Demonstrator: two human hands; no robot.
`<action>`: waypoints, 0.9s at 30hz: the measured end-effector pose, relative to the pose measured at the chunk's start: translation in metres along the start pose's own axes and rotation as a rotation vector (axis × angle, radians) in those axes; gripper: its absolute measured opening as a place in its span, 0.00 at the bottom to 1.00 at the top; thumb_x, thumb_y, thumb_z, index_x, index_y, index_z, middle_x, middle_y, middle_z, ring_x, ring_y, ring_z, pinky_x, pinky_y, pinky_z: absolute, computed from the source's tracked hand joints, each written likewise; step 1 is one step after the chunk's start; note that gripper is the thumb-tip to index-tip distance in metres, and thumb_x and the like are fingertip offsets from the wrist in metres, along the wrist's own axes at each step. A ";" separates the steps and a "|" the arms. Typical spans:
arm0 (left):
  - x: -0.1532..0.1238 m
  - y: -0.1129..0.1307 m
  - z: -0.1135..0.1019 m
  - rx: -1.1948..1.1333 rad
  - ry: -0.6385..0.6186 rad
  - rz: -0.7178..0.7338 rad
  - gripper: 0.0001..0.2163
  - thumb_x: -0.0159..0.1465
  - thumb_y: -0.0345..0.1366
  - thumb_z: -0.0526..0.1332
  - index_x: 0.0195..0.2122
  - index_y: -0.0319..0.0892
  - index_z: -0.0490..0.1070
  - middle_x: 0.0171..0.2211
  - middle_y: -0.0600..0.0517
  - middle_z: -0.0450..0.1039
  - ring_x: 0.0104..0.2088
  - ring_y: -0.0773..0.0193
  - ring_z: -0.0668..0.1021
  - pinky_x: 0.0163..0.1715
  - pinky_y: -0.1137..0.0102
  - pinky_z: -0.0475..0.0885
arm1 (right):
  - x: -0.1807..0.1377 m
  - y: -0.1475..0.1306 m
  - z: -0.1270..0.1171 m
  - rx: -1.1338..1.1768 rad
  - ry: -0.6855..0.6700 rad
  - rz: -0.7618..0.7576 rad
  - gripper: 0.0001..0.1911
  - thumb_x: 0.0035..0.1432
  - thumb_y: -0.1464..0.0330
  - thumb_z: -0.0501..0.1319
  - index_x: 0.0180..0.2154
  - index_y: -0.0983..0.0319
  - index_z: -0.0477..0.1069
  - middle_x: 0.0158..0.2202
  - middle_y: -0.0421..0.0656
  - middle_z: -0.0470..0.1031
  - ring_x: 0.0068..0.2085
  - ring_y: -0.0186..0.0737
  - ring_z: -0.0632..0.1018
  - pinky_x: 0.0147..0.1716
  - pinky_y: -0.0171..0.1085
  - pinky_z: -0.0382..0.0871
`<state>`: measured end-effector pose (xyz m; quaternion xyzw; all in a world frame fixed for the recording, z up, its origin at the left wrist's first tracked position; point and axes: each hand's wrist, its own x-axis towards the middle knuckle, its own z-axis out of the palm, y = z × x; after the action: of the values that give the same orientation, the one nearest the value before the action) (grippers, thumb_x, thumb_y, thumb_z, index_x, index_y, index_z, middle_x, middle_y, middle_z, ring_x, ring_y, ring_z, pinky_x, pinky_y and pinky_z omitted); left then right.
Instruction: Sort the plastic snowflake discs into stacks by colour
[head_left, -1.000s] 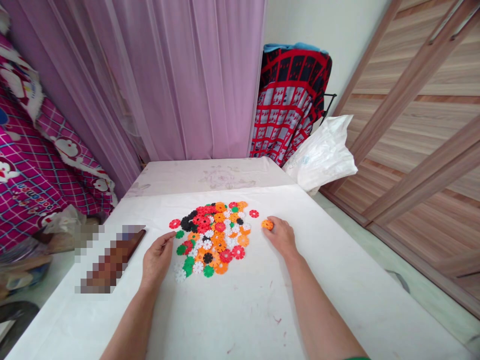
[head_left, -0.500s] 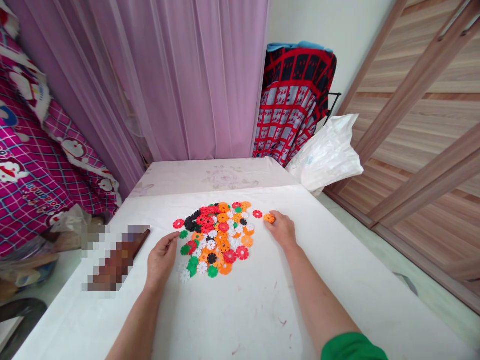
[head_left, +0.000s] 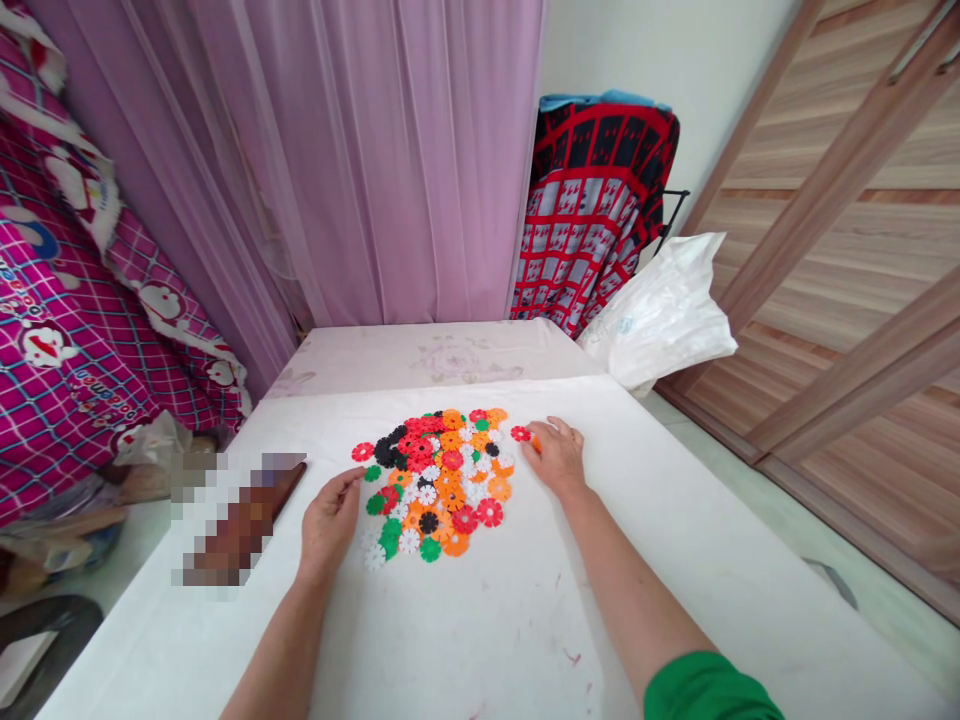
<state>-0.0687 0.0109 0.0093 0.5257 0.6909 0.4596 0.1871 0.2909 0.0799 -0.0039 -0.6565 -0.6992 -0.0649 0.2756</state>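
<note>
Plastic snowflake discs with notched edges, in red, orange, black, white and green, lie in a loose pile (head_left: 450, 485) on the white-covered table (head_left: 465, 630). At the pile's left edge, my left hand (head_left: 330, 515) has its thumb and fingertips pressed together beside a green disc (head_left: 373, 473). Whatever those fingertips hold, if anything, is hidden. On the other side, my right hand (head_left: 556, 455) is closed over an orange disc (head_left: 535, 443), mostly covered by the fingers. A single red disc (head_left: 520, 433) lies just left of that hand.
A blurred-out brown object (head_left: 244, 520) rests on the table's left side. Beyond the right back corner stands a white plastic bag (head_left: 664, 315), near a chair draped in red patterned cloth (head_left: 592, 215). Purple curtains (head_left: 390, 160) hang behind; a wooden wardrobe (head_left: 840, 290) flanks the right.
My right hand has turned over the orange disc, with its fingers now covering more of it. My left hand keeps its place by the pile. The whole view has shifted slightly.
</note>
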 end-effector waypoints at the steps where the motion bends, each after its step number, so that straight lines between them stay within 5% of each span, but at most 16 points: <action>1: 0.000 0.000 0.000 0.007 -0.003 -0.002 0.18 0.56 0.48 0.54 0.39 0.46 0.77 0.38 0.52 0.81 0.36 0.60 0.80 0.39 0.67 0.74 | 0.001 -0.004 0.000 -0.013 -0.012 -0.027 0.10 0.57 0.67 0.58 0.39 0.58 0.76 0.43 0.44 0.79 0.57 0.51 0.66 0.55 0.51 0.50; 6: 0.000 -0.001 0.001 0.008 -0.009 -0.015 0.18 0.57 0.48 0.54 0.40 0.45 0.77 0.38 0.51 0.81 0.36 0.59 0.80 0.40 0.66 0.74 | -0.005 -0.021 -0.005 0.004 -0.044 -0.167 0.10 0.60 0.67 0.56 0.35 0.56 0.77 0.40 0.40 0.80 0.57 0.50 0.66 0.58 0.53 0.43; 18: 0.001 -0.011 0.009 0.057 0.005 0.078 0.17 0.60 0.44 0.51 0.41 0.45 0.76 0.39 0.51 0.80 0.37 0.61 0.80 0.41 0.66 0.74 | -0.030 -0.053 0.006 0.186 -0.071 -0.369 0.13 0.63 0.68 0.54 0.43 0.57 0.76 0.44 0.42 0.79 0.49 0.43 0.71 0.51 0.43 0.56; 23: -0.002 -0.011 0.009 0.082 -0.041 0.164 0.16 0.61 0.43 0.51 0.42 0.45 0.76 0.42 0.50 0.80 0.41 0.60 0.80 0.46 0.63 0.73 | -0.046 -0.059 0.004 0.208 0.046 -0.231 0.13 0.63 0.70 0.53 0.42 0.58 0.76 0.42 0.43 0.79 0.44 0.41 0.73 0.44 0.40 0.61; 27: -0.020 -0.002 0.011 0.199 -0.207 0.405 0.19 0.61 0.46 0.56 0.51 0.48 0.74 0.57 0.48 0.71 0.58 0.53 0.71 0.59 0.56 0.63 | -0.065 -0.061 -0.003 0.192 0.070 -0.142 0.11 0.60 0.70 0.54 0.35 0.58 0.76 0.37 0.44 0.77 0.39 0.41 0.73 0.41 0.39 0.63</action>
<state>-0.0544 -0.0024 -0.0021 0.7136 0.5905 0.3611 0.1084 0.2323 0.0137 -0.0152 -0.5734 -0.7367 -0.0401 0.3561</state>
